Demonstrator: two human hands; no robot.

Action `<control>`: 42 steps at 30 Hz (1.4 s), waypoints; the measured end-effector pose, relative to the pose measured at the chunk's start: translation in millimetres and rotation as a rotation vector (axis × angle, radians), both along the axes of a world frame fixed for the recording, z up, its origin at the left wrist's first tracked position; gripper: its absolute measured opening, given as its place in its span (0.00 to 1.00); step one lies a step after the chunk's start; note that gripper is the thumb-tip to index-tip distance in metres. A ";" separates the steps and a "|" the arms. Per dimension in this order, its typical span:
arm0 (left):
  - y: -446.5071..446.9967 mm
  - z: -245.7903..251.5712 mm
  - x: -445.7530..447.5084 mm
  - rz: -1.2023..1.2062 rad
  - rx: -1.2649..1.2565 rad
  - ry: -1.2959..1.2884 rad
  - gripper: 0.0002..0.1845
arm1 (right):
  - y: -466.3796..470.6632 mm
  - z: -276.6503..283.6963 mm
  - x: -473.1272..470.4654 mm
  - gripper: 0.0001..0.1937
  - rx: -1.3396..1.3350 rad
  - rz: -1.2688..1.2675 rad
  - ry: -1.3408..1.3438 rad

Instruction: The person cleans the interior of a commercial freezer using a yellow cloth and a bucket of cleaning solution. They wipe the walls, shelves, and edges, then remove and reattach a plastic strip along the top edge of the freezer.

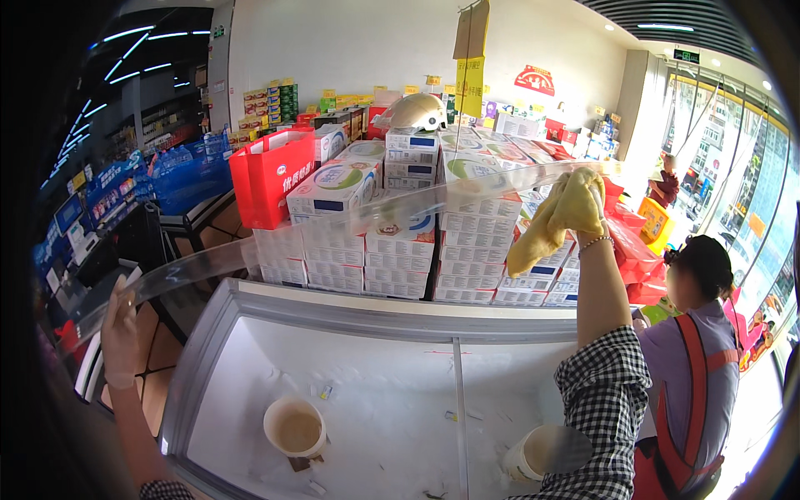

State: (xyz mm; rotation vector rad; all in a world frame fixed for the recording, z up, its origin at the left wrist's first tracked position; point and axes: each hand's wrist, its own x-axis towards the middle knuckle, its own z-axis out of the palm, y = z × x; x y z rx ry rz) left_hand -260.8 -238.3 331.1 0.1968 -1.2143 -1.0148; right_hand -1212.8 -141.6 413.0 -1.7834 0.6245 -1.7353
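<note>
A long clear, curved panel [350, 219] spans the view above an open chest freezer [400, 309]. At the left, my left hand [120, 331] touches the panel's lower end, its fingers extended. High at the right, my right hand [590, 194] is closed around a yellow cloth [544, 234], which lies against the panel's upper end and hangs down. Inside the white freezer stand two white tubs, the left tub [295, 427] with brownish contents and the right tub [531, 453] partly blurred. Small scraps lie on the freezer floor, and a thin divider [460, 406] crosses it.
Stacked milk cartons [400, 250] stand behind the freezer, with a red paper bag [272, 178] and a pale helmet [415, 112] on them. A person in a purple shirt [706, 369] is close at my right. A yellow sign [470, 87] hangs above. Another person [664, 184] is near the windows.
</note>
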 end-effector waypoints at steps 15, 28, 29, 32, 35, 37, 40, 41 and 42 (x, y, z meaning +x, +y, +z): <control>-220.0 118.7 -484.1 -0.280 0.483 -0.045 0.20 | 114.8 -212.2 180.3 0.13 0.675 0.209 -0.744; -222.3 79.8 -581.4 -0.222 0.470 -0.805 0.30 | 191.1 -288.9 267.9 0.20 0.865 -0.153 -0.561; -214.7 75.2 -580.9 -0.286 0.421 -0.838 0.30 | 189.4 -293.6 273.0 0.20 0.870 -0.154 -0.557; -180.5 53.0 -573.5 -0.317 0.361 -0.979 0.30 | 194.2 -308.0 288.7 0.21 0.875 -0.168 -0.578; -137.1 23.3 -550.0 -0.414 0.355 -1.040 0.27 | 203.2 -316.8 300.7 0.22 0.881 -0.200 -0.613; -100.9 -10.9 -512.9 -0.501 0.339 -1.170 0.25 | 210.1 -316.1 305.0 0.23 0.873 -0.231 -0.640; -47.6 -72.1 -436.6 -0.735 0.360 -1.259 0.24 | 212.4 -308.1 305.6 0.24 0.794 -0.322 -0.677; -30.3 -94.8 -408.1 -0.742 0.400 -1.333 0.23 | 209.2 -305.4 304.6 0.24 0.757 -0.358 -0.690; -16.3 -116.7 -381.3 -0.747 0.466 -1.389 0.22 | 203.8 -303.0 302.0 0.24 0.725 -0.398 -0.703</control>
